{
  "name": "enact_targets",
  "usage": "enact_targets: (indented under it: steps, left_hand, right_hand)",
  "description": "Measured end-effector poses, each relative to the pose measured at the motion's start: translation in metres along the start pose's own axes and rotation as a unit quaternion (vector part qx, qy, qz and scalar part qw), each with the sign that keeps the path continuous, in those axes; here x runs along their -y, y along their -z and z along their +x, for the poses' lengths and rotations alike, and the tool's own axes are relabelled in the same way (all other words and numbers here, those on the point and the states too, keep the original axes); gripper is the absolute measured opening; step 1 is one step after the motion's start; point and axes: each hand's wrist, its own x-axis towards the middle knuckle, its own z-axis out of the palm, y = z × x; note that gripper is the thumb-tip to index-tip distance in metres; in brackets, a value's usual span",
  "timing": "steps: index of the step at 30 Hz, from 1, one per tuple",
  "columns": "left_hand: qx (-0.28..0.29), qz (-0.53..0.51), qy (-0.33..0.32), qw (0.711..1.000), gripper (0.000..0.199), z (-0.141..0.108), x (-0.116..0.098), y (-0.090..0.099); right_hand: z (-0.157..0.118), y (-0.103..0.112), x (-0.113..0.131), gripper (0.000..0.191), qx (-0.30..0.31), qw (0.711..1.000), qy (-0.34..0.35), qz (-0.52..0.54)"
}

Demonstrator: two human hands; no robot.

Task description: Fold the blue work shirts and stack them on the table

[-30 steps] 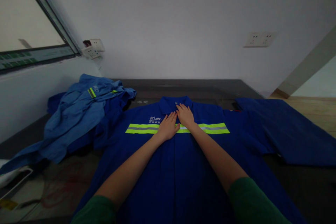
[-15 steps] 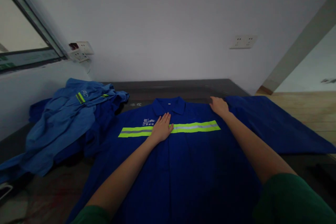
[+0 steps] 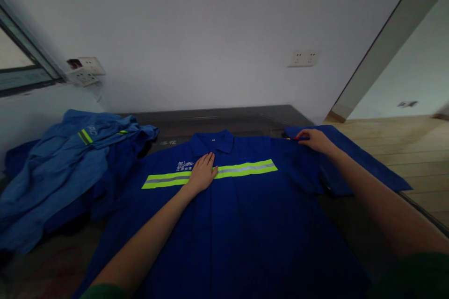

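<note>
A dark blue work jacket (image 3: pixel 242 215) lies spread front up, its collar at the far end. A yellow-green reflective band (image 3: pixel 245 168) crosses the chest, with white lettering on one side. My left hand (image 3: pixel 202 172) rests flat on the front placket at the band, fingers extended. Out at the right shoulder, my right hand (image 3: pixel 312 140) pinches the upper edge of the jacket's sleeve (image 3: pixel 301 168). A small red and yellow detail shows by its fingertips; what it is I cannot make out.
Crumpled lighter and darker blue garments (image 3: pixel 80 154) are heaped at the left. The dark table (image 3: pixel 245 119) meets a white wall with sockets (image 3: pixel 304 58). Another blue cloth (image 3: pixel 358 154) lies at the right end, above a wooden floor (image 3: pixel 421 149).
My right hand has moved outward from the shoulder along the sleeve and its fingers have closed. The sleeve now bends down beside the body. My left hand stays on the chest; the view has shifted right.
</note>
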Motion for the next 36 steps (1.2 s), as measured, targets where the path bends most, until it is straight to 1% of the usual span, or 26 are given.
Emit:
enact_targets:
  steps: [3, 5, 7, 8, 10, 12, 14, 15, 17, 19, 20, 22, 23, 25, 27, 30, 32, 36]
  left_hand:
    - [0.010, -0.007, -0.005, 1.000, 0.057, 0.001, 0.001, -0.001]
    - [0.019, -0.011, -0.005, 1.000, 0.057, 0.001, 0.001, -0.002]
    - [0.029, -0.015, -0.006, 0.999, 0.058, 0.003, 0.002, -0.003]
    - [0.033, -0.017, -0.006, 0.999, 0.058, 0.003, 0.002, -0.003]
    - [0.038, -0.018, -0.009, 0.999, 0.058, 0.006, 0.002, -0.003]
    - [0.039, -0.017, -0.013, 0.999, 0.059, 0.009, 0.001, -0.003]
    - [0.041, -0.017, -0.016, 0.999, 0.059, 0.013, -0.001, -0.003]
    - [0.043, -0.018, -0.018, 0.999, 0.060, 0.015, -0.001, -0.003]
    - [0.046, -0.022, -0.021, 0.999, 0.061, 0.019, -0.003, -0.004]
    - [0.047, -0.026, -0.022, 0.998, 0.061, 0.023, -0.004, -0.004]
    - [0.048, -0.028, -0.022, 0.998, 0.061, 0.026, -0.005, -0.005]
    - [0.052, -0.032, -0.018, 0.998, 0.061, 0.030, -0.006, -0.005]
    - [0.055, -0.035, -0.016, 0.998, 0.061, 0.032, -0.006, -0.006]
    - [0.056, -0.040, -0.014, 0.997, 0.061, 0.036, -0.006, -0.007]
    - [0.056, -0.045, -0.014, 0.997, 0.062, 0.041, -0.005, -0.007]
    - [0.056, -0.048, -0.008, 0.997, 0.062, 0.047, -0.001, -0.007]
    - [0.056, -0.050, -0.004, 0.997, 0.061, 0.050, 0.001, -0.006]
    - [0.045, -0.062, 0.006, 0.997, 0.061, 0.053, 0.001, -0.006]
  right_hand:
    - [-0.005, 0.033, -0.009, 0.027, -0.031, 0.999, -0.013, 0.033]
    - [-0.007, 0.051, -0.009, 0.029, -0.039, 0.998, -0.014, 0.037]
    - [-0.008, 0.060, -0.007, 0.030, -0.033, 0.999, -0.023, 0.016]
    - [-0.008, 0.060, -0.007, 0.029, -0.027, 0.999, -0.032, 0.002]
    - [-0.010, 0.051, -0.006, 0.025, -0.019, 0.998, -0.057, -0.026]
    - [-0.014, 0.036, -0.008, 0.021, -0.015, 0.996, -0.076, -0.048]
    - [-0.020, 0.019, -0.006, 0.023, -0.016, 0.993, -0.089, -0.076]
    - [-0.024, 0.012, -0.003, 0.026, -0.027, 0.992, -0.087, -0.090]
    - [-0.035, 0.000, 0.011, 0.033, -0.064, 0.991, -0.052, -0.106]
    - [-0.049, -0.012, 0.035, 0.038, -0.094, 0.991, 0.026, -0.096]
    - [-0.057, -0.019, 0.050, 0.041, -0.095, 0.990, 0.071, -0.082]
    - [-0.075, -0.033, 0.081, 0.047, -0.067, 0.987, 0.136, -0.055]
    - [-0.085, -0.041, 0.095, 0.050, -0.043, 0.987, 0.150, -0.047]
    - [-0.102, -0.056, 0.118, 0.056, 0.011, 0.988, 0.147, -0.037]
    - [-0.113, -0.067, 0.134, 0.059, 0.057, 0.990, 0.126, -0.034]
    - [-0.115, -0.077, 0.144, 0.061, 0.091, 0.989, 0.107, -0.044]
    - [-0.110, -0.081, 0.144, 0.061, 0.092, 0.989, 0.106, -0.056]
    - [-0.097, -0.087, 0.137, 0.059, 0.080, 0.988, 0.116, -0.063]
